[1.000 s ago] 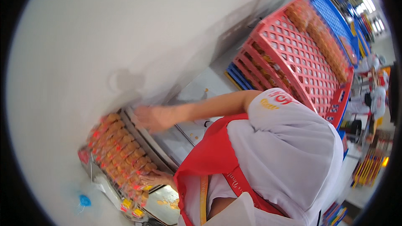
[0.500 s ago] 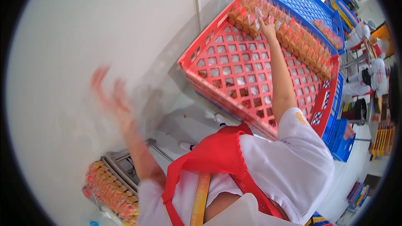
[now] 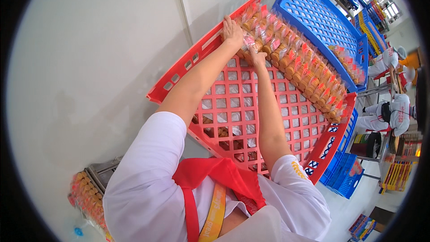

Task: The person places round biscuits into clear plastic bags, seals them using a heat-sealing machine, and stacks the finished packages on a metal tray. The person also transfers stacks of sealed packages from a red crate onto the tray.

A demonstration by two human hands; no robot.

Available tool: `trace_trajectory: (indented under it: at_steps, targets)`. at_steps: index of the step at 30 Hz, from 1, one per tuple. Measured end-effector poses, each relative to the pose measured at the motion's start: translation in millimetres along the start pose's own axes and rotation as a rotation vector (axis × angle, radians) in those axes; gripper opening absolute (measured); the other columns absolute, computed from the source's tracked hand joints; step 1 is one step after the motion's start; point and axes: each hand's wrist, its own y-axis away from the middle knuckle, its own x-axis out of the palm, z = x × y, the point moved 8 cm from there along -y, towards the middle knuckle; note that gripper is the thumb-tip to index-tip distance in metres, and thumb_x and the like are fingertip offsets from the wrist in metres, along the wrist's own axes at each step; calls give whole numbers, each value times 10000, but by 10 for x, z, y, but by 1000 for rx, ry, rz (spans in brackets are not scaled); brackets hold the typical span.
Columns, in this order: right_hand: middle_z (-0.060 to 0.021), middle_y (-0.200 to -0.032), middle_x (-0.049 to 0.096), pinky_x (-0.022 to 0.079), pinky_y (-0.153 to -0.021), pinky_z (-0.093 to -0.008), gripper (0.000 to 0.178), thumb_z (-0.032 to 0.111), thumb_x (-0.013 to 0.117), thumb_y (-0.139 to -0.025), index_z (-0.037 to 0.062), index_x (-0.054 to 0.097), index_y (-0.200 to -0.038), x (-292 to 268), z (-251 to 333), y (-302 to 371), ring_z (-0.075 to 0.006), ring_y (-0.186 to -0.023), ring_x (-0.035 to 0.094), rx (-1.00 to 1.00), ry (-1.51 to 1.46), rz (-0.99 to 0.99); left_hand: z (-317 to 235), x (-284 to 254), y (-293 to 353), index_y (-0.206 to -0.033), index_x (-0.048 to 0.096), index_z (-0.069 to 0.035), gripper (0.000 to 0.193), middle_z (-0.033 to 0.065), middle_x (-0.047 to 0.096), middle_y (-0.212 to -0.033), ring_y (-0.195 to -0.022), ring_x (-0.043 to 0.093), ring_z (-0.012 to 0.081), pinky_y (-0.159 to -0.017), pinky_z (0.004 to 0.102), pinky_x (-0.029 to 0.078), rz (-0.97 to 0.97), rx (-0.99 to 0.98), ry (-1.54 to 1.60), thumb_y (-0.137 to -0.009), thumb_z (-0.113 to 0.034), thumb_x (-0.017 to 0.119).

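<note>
Clear bags of round golden-brown cookies (image 3: 309,69) with red labels stand in rows along the far side of a red plastic crate (image 3: 204,127). At the rows' left end, my left hand (image 3: 233,31) lies against the crate's end wall and the outermost bags, its fingers stretched and slightly apart. My right hand (image 3: 257,58) reaches in beside it and grips a bag of cookies (image 3: 249,41) at the row's near side. The thumb points right; its other fingers are partly hidden by the bag.
Behind stands a blue crate (image 3: 313,6) holding several more bags (image 3: 349,62). Stacked blue crates (image 3: 345,175) are at the right. Two co-workers in white (image 3: 396,112) stand farther off. More bagged cookies (image 3: 87,197) lie at lower left, beside a pale wall (image 3: 89,62).
My left hand has swung from in front of the wall over to the crate's left end. My right hand has moved from atop the bags down to their near side. The view has shifted.
</note>
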Motion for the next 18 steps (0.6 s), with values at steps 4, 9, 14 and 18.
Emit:
trace_trajectory:
  at_steps: [4, 9, 14, 18]
  targets:
    - [-396, -1273, 398, 329, -1021, -504, 939, 599, 563, -780, -158, 287, -1263, 12, -60, 110, -480, -1213, 409, -49, 33, -81, -117, -248, 263, -1120, 638, -62, 313, 161, 552, -1219, -1294, 306, 401, -1075, 518, 221, 6, 148, -10, -856, -167, 506]
    - [-422, -1282, 341, 295, -1035, -524, 936, 665, 466, -818, -113, 317, -1315, 37, -31, 307, -514, -1221, 358, -60, 17, -114, 164, -234, 563, -1000, 680, -68, 247, 153, 593, -1142, -1257, 373, 385, -1039, 538, 267, -222, 158, 449, -824, -157, 530]
    - [-243, -1088, 596, 454, -882, -443, 740, 561, 484, -887, -85, 468, -1248, 60, -413, -71, -323, -985, 585, -166, -277, 2, 72, -175, 637, -918, 673, -77, 199, 146, 610, -1031, -1099, 501, 349, -966, 486, 359, -283, 371, 687, -768, -147, 563]
    - [-91, -1134, 595, 485, -865, -355, 424, 271, 399, -974, -35, 523, -1240, 203, -140, 180, -211, -996, 575, -485, -575, 244, 341, -537, 1013, -819, 688, -93, 191, 129, 608, -929, -1006, 532, 326, -937, 461, 377, -534, 228, 827, -690, -201, 597]
